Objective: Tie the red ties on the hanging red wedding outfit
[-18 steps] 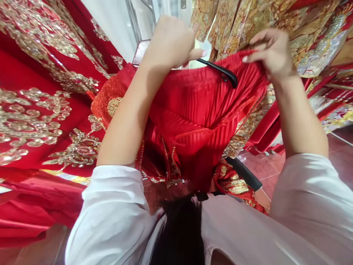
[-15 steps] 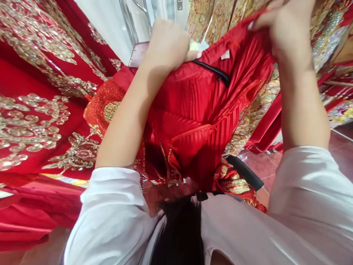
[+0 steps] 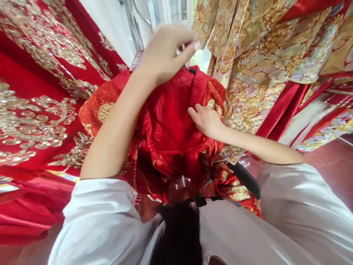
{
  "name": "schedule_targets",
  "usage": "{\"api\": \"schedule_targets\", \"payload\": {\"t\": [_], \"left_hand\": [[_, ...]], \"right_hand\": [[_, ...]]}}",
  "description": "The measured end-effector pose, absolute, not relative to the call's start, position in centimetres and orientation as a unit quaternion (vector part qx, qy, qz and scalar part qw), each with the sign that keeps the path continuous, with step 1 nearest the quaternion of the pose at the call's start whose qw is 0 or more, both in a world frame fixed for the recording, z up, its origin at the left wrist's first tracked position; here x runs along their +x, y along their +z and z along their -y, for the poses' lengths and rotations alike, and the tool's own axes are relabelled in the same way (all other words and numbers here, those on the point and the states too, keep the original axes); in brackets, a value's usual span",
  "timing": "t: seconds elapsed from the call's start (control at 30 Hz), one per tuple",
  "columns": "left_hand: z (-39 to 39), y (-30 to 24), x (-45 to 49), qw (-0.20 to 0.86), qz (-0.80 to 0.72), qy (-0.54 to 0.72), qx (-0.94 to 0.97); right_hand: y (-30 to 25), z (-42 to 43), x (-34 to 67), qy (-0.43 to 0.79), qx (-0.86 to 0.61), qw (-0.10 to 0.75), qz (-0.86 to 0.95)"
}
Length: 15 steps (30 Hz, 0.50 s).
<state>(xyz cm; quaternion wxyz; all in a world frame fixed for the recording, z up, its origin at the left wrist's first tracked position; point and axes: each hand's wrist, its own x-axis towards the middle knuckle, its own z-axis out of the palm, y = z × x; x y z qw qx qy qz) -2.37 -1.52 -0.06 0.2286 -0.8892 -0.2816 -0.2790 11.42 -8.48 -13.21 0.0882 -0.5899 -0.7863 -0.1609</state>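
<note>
A red jacket [image 3: 176, 125] with a satiny lining and gold-patterned orange-red sleeves hangs open in front of me on a black hanger [image 3: 192, 70]. At the top of the hanger is my left hand [image 3: 168, 51], its fingers curled over and the thumb standing a little away. That hand is slightly blurred and hides most of the hanger's hook. Lower down, my right hand [image 3: 205, 119] pinches the jacket's front edge on the right side, the fingertips lying on the red cloth.
Red garments with clear beaded ornament [image 3: 33, 121] hang close on the left. Gold scale-patterned garments [image 3: 256, 70] hang on the right. A metal rail [image 3: 134, 22] stands behind. Below right are a black bar [image 3: 245, 180] and red-gold brocade [image 3: 234, 187], over reddish floor tiles [image 3: 331, 162].
My right hand has come down from the upper right and now grips the front edge. The jacket, earlier stretched out to the right, has settled on the hanger. My left hand has shifted slightly, its thumb lifting from the collar.
</note>
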Motion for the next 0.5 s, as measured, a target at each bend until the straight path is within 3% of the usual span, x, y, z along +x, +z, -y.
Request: {"api": "schedule_targets", "payload": {"t": [0.2, 0.33, 0.5], "left_hand": [[8.2, -2.1, -11.6, 0.223, 0.520, -0.355, -0.744], [9.6, -5.3, -16.4, 0.112, 0.623, -0.300, -0.714], [7.0, -7.7, -18.7, -0.002, 0.555, -0.349, -0.755]], "right_hand": [[-7.7, 8.7, 13.3, -0.189, -0.548, 0.357, 0.733], [-3.5, 5.1, 11.9, -0.140, -0.507, 0.372, 0.765], [-2.9, 0.6, 9.4, -0.036, -0.468, 0.396, 0.789]]}}
